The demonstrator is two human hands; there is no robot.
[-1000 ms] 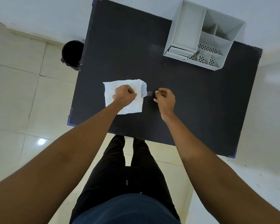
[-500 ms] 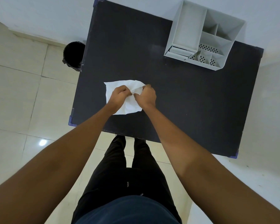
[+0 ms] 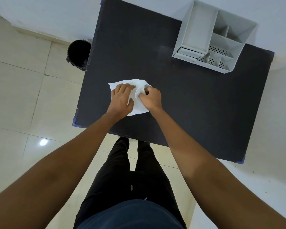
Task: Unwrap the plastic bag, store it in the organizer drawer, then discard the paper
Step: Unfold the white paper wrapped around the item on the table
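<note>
A white crumpled paper [image 3: 139, 104] lies on the black table [image 3: 196, 100], near its front left part. My left hand [image 3: 121, 98] rests on the paper's left half and holds it down, fingers curled. My right hand [image 3: 151, 98] pinches a raised fold at the paper's right side. The two hands almost touch. No plastic bag can be made out; whatever the paper holds is hidden under the fold and the hands. The grey organizer [image 3: 196, 30] stands at the table's far right, with its small drawer [image 3: 187, 52] at its front left corner.
A black waste bin [image 3: 78, 54] stands on the tiled floor just left of the table's far left edge. The organizer has several open compartments, some with perforated bottoms. My legs are at the table's front edge.
My right hand has moved left, from just beside the paper's right edge onto the paper, and now pinches its fold. My left hand has stayed on the paper, its fingers spread a little flatter.
</note>
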